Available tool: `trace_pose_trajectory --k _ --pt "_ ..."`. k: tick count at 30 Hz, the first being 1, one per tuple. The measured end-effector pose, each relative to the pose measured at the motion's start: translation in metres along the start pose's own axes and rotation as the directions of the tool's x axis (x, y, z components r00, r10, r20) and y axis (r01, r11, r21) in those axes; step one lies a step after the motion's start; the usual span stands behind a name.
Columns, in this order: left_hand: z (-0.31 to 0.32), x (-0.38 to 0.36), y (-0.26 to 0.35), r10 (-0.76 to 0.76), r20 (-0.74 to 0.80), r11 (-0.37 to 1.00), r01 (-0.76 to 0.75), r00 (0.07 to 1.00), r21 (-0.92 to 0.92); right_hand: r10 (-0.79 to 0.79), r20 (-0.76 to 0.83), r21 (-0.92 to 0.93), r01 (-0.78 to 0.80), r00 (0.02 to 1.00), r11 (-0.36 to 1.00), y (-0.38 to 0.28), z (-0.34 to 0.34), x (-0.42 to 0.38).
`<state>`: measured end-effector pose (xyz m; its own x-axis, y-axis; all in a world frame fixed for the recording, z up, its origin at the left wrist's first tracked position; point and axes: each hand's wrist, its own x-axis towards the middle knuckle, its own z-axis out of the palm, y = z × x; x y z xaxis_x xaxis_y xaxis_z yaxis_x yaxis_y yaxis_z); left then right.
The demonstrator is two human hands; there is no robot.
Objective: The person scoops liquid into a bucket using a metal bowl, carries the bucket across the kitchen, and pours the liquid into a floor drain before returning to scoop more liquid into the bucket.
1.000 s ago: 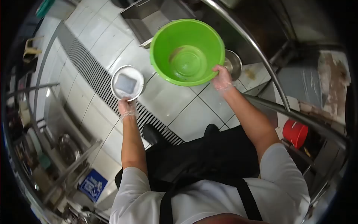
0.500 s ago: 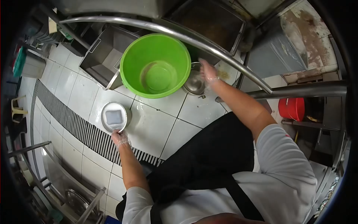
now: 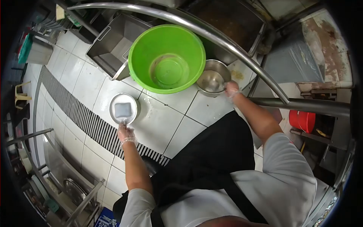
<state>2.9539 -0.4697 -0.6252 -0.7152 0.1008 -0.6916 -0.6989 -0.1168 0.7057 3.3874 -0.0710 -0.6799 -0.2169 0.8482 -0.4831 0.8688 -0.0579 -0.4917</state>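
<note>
My left hand [image 3: 126, 134], in a clear plastic glove, grips the near edge of a round container [image 3: 135, 107] standing on the tiled floor. White suds fill it, and a grey sponge [image 3: 123, 110] lies on top of them. My right hand [image 3: 232, 90], gloved too, is closed on the near right rim of a metal pot [image 3: 214, 66]. A little cloudy liquid shows in the bottom of the pot. Left of the pot stands a large green basin [image 3: 138, 68], its inside wet at the bottom; it partly covers the pot's left side.
A deep metal bin [image 3: 107, 56] sits behind the basin at the left. Curved steel rails [image 3: 181, 20] cross above. A floor drain grate [image 3: 90, 117] runs along the left. A red bucket [image 3: 302, 120] stands at the right, and a steel rack [image 3: 72, 174] at lower left.
My right hand has moved from the pot's upper right side to its near right rim, and more of the pot shows beside the basin. My left hand stays at the suds container.
</note>
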Motion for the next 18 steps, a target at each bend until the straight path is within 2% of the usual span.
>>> trace_pose_trajectory --k 1,2,3,5,6,7,8,9,10,11,12,14,15,18 --pt "0.009 -0.023 0.02 0.028 -0.259 0.941 0.062 0.965 0.334 0.116 -0.054 0.305 -0.094 0.992 0.948 -0.013 -0.011 -0.019" --pt "0.002 -0.027 0.03 0.402 -0.078 0.719 -0.261 0.912 0.644 0.028 -0.05 0.22 -0.017 0.998 0.975 -0.02 -0.021 -0.034" --pt "-0.017 0.0 0.025 0.562 0.04 0.649 -0.471 0.826 0.597 -0.054 -0.041 0.133 0.059 0.998 0.989 -0.023 -0.031 -0.048" --pt "0.038 -0.046 0.036 0.673 -0.014 0.729 -0.661 0.739 0.178 -0.023 -0.016 0.385 0.027 1.0 0.923 -0.032 -0.044 -0.076" --pt "0.069 -0.062 0.045 0.651 0.142 0.708 -0.663 0.746 0.242 0.069 0.029 0.62 -0.072 0.997 0.781 -0.047 -0.053 -0.09" --pt "0.1 -0.08 0.058 0.605 0.294 0.675 -0.673 0.74 0.303 0.144 0.098 0.805 -0.163 0.985 0.57 -0.064 -0.063 -0.107" --pt "0.137 -0.115 0.077 0.417 0.426 0.669 -0.588 0.803 0.454 0.17 0.111 0.793 -0.19 0.979 0.579 -0.089 -0.077 -0.131" --pt "0.157 -0.107 0.075 0.402 0.539 0.467 -0.672 0.74 0.575 0.168 0.108 0.797 -0.186 0.98 0.574 -0.094 -0.083 -0.14" --pt "0.174 -0.088 0.068 0.293 0.624 0.558 -0.659 0.725 0.504 0.137 0.123 0.804 -0.18 0.983 0.567 -0.094 -0.086 -0.147" --pt "0.19 -0.077 0.069 0.118 0.71 0.48 -0.666 0.694 0.571 0.11 0.136 0.811 -0.175 0.985 0.559 -0.095 -0.091 -0.157" --pt "0.197 -0.079 0.07 0.109 0.721 0.475 -0.673 0.685 0.567 0.123 0.163 0.798 -0.204 0.979 0.568 -0.104 -0.102 -0.171" --pt "0.213 -0.092 0.064 0.052 0.717 0.695 -0.541 0.696 0.474 0.169 0.126 0.806 -0.2 0.978 0.556 -0.123 -0.114 -0.2" --pt "0.218 -0.093 0.058 0.014 0.72 0.831 -0.408 0.693 0.377 0.205 0.101 0.807 -0.201 0.973 0.556 -0.133 -0.12 -0.216" --pt "0.227 -0.095 0.038 -0.057 0.728 0.876 -0.316 0.683 0.365 0.185 0.095 0.734 -0.194 0.978 0.651 -0.159 -0.135 -0.263"
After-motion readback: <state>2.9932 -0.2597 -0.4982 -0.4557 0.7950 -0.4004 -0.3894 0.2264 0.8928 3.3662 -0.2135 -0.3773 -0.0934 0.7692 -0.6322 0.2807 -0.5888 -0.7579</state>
